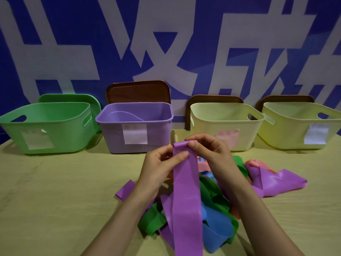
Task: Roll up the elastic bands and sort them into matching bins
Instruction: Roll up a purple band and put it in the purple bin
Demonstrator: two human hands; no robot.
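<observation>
Labels (135, 133) on the green bin (55, 126), purple bin (118, 130) and two pale yellow bins (225, 122) are carrying faint marks too blurred to read. The purple elastic band (186, 191) is running off the bottom edge, hanging above the table (55, 191). The left hand (158, 167) and right hand (210, 156) are both pinching its smooth, glossy top end, which is perhaps folding over. A tangled pile of bands (217, 204) is lying partly hidden beneath.
</observation>
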